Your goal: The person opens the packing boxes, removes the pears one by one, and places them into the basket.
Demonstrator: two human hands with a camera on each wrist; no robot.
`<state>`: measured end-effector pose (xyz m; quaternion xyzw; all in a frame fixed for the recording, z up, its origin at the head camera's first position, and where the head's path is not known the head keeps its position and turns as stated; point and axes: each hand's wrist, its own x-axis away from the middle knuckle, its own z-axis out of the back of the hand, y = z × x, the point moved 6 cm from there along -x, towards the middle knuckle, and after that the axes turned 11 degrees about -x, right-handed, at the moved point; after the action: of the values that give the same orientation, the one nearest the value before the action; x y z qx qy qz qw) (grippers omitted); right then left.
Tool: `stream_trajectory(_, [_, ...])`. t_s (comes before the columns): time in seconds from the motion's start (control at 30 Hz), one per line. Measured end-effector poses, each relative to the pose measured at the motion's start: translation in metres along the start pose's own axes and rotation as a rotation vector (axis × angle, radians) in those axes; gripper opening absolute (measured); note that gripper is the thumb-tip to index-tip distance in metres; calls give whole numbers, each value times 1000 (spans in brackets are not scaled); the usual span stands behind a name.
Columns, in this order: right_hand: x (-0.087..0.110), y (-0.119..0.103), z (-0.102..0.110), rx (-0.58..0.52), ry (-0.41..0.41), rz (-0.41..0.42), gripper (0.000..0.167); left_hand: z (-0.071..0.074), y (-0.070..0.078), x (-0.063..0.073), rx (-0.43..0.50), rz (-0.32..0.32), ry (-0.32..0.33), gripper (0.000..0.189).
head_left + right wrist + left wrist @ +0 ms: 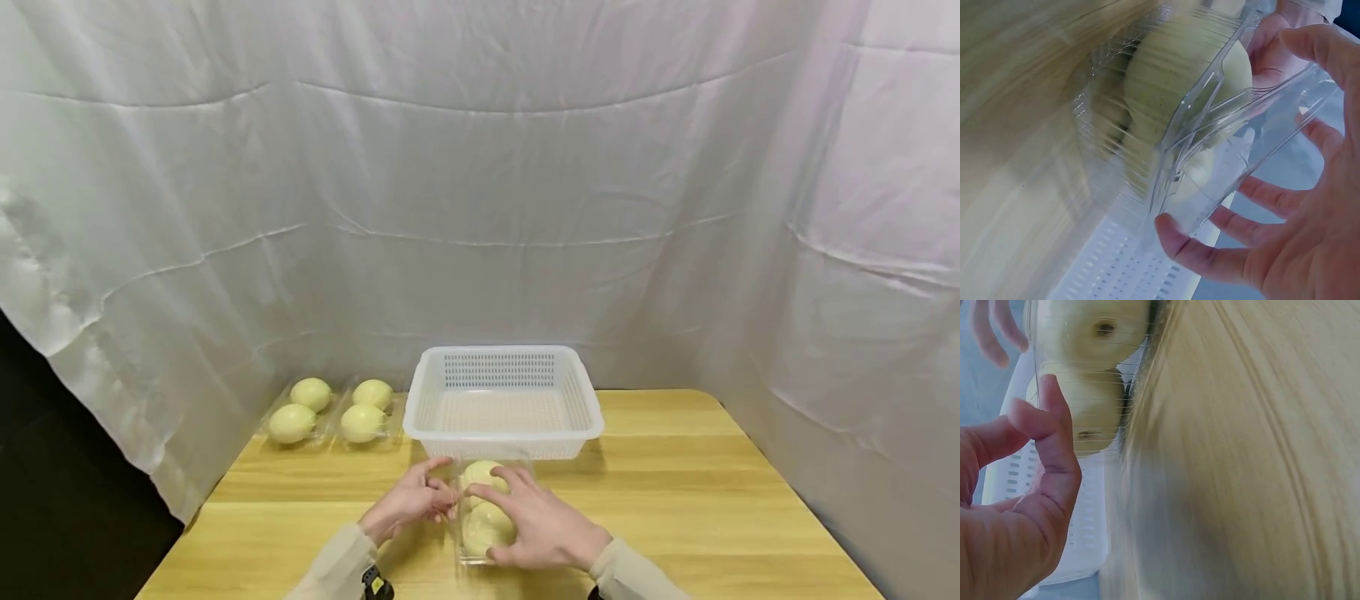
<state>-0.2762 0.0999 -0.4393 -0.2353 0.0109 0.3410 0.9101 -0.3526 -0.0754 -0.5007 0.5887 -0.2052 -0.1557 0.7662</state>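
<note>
A clear plastic clamshell box (459, 546) with two pale yellow round melons (487, 530) is on the table in front of me. In the right wrist view its lid (1266, 134) stands at an angle to the base. My left hand (416, 500) is at the box's left side; thumb and finger pinch its rim in the left wrist view. My right hand (546, 521) reaches over from the right, fingers spread along the lid, fingertips right at its edge. Dark stem marks (1105, 329) show on the fruit through the ribbed plastic.
A white perforated plastic basket (504, 435) stands just behind the box. At the back left are two more clear boxes, each with two melons (292, 423) (363, 422). A pale curtain (480, 208) hangs round the wooden table (697, 500).
</note>
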Motion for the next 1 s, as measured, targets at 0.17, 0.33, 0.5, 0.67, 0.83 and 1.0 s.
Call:
stream_trajectory(0.17, [4, 4, 5, -79, -13, -4, 75, 1, 1, -3, 23, -6, -3, 78])
stream_trajectory(0.33, [10, 10, 10, -146, -18, 30, 75, 2, -1, -4, 27, -1, -4, 76])
stream_trajectory(0.5, [17, 16, 16, -208, -12, 67, 77, 3, -3, -4, 34, 2, 1, 78])
stream_trajectory(0.67, [25, 15, 22, -251, -18, 64, 80, 3, -3, -2, 32, 7, 3, 77])
stream_trajectory(0.83, [28, 12, 29, -285, 8, -10, 65, 1, -4, -2, 29, 7, -4, 77])
stream_trajectory(1.0, [31, 10, 41, -354, 40, -86, 52, 0, -3, -4, 26, 4, -16, 77])
